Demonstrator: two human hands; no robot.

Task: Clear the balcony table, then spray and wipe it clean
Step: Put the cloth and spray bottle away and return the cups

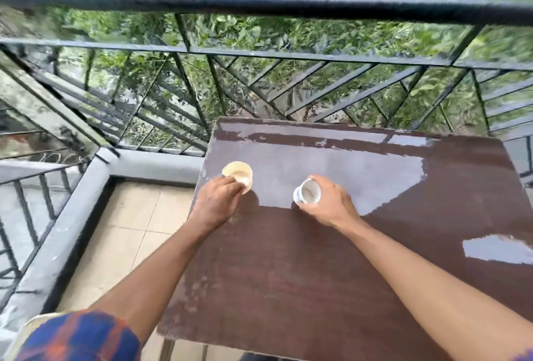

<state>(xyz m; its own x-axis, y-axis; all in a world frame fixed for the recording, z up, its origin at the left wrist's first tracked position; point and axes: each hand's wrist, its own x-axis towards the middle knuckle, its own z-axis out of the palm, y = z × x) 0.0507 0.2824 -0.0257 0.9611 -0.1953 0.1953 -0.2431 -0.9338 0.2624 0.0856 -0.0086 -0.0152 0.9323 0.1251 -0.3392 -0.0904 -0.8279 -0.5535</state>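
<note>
A dark brown table (331, 259) with worn patches fills the lower right of the head view. Near its left edge stands a cream-coloured cup (237, 171); my left hand (217, 202) holds it at the near side. To the right, a white cup with blue marks (307, 191) sits on the table, tilted slightly toward me. My right hand (328, 200) is curled round its right side. Both cups look empty inside.
A black metal railing (259, 6) runs across behind the table, with green foliage beyond. A grey concrete ledge (86, 187) borders the beige tiled floor (124, 231) at left. A pale chair edge shows at bottom left.
</note>
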